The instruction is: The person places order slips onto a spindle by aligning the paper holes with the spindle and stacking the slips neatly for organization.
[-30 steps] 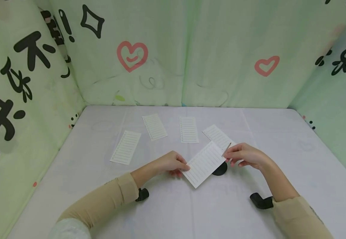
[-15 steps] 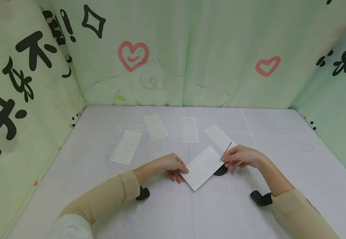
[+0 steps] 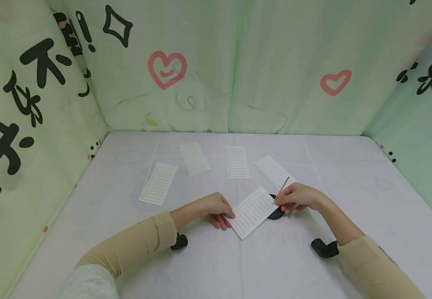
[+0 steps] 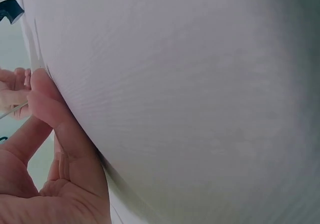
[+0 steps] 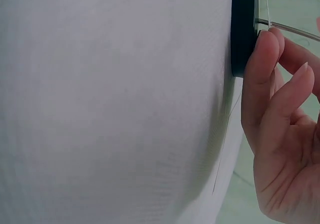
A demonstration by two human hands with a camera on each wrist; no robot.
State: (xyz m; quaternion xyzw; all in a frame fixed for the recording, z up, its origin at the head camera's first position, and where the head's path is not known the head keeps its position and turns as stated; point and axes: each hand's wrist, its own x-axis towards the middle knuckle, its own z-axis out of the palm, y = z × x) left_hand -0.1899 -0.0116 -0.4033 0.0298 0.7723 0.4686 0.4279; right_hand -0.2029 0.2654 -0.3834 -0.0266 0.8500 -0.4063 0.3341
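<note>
A white lined paper card is tilted over the middle of the table. My left hand pinches its lower left edge between thumb and fingers. At the card's right corner, my right hand pinches a thin grey rod, which slants up and away from the fingertips. The right wrist view shows the rod crossing the card's edge, right by the fingertips. A round black object with a flat side wall sits beneath the card, partly hidden by it.
Several more lined cards lie on the white tabletop: one at left, two farther back, and one just beyond my right hand. Black wrist mounts stick out at both cuffs. Green printed curtains enclose the table.
The held card has come slightly down and toward me, showing more of the black object. My right hand has shifted a little left with the rod; the lying cards keep their places.
</note>
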